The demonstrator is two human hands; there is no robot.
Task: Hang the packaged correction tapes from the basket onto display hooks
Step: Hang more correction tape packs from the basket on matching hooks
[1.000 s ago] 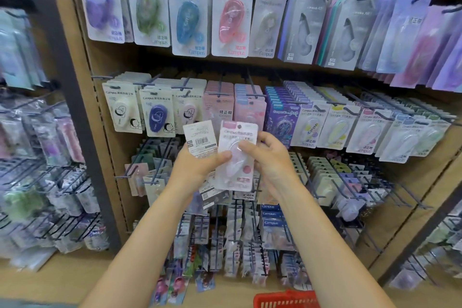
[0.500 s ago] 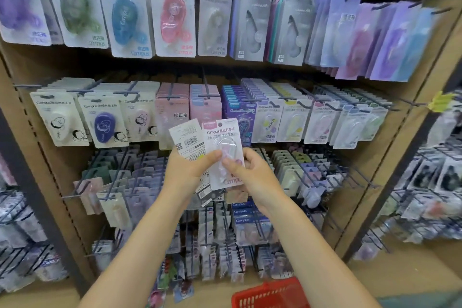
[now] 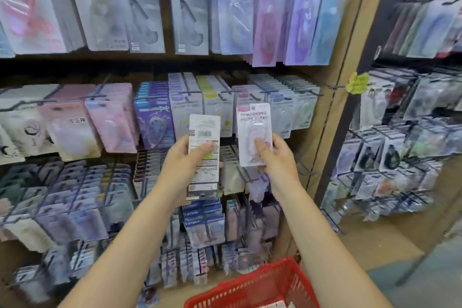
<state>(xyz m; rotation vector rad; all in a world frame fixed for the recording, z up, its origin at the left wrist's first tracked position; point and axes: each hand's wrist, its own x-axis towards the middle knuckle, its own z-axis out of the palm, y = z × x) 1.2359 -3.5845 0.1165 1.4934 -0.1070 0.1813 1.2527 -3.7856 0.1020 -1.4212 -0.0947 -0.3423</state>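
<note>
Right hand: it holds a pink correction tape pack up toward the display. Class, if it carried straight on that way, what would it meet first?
Probably the hanging packs on the middle row's hooks, right behind the pink pack that the right hand grips; depth is unclear.

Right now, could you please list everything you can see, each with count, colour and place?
pink-topped pack: one, white with pink top, in right grip, front showing
barcode packs: small stack, count unclear, white backs, in left grip
hanging packs: many, grey, purple, pink, blue, on hooks across the shelf rows
red basket: one, bottom centre
yellow tag: one, on the right post
side rack packs: many, blurred, far right
left hand: holds the barcode packs
right hand: pinches the pink-topped pack
</note>
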